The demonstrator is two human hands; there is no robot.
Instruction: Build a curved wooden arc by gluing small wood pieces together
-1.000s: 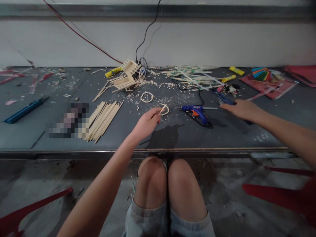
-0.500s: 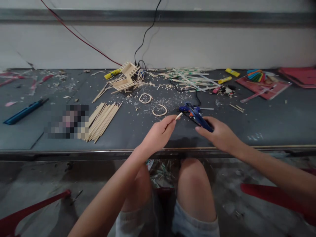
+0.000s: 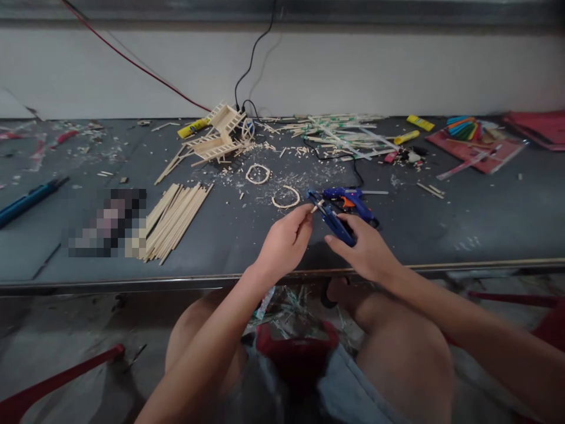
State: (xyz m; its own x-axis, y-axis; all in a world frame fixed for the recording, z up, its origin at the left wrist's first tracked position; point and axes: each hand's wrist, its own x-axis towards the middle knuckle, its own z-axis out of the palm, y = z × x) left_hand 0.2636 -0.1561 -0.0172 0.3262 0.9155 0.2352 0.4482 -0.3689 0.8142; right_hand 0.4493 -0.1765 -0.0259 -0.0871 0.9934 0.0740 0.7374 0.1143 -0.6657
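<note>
My left hand point(image 3: 285, 242) pinches a short wooden stick point(image 3: 315, 208), whose tip sticks out past the fingers. In my right hand point(image 3: 369, 248) is a blue hand cutter point(image 3: 336, 225), gripped by its handles, with its head at the stick's end. Whether the blades touch the wood is too small to tell. Just beyond the hands lie a curved arc of small stick pieces point(image 3: 286, 205) and a closed ring of pieces point(image 3: 258, 182). A blue glue gun point(image 3: 348, 194) with an orange trigger rests behind the cutter.
Left of my hands lies a bundle of wooden sticks point(image 3: 179, 224) near a blurred-out patch. A small stick-built model point(image 3: 218, 138) stands at the back beside a yellow tube point(image 3: 193, 128). Scattered sticks point(image 3: 339, 134), black cables and red folders point(image 3: 536, 129) lie along the back.
The blue cutter has moved left to the stick's end, with its handles closer to my left hand. The glue gun is less covered. My view has tilted slightly, and my knees have spread.
</note>
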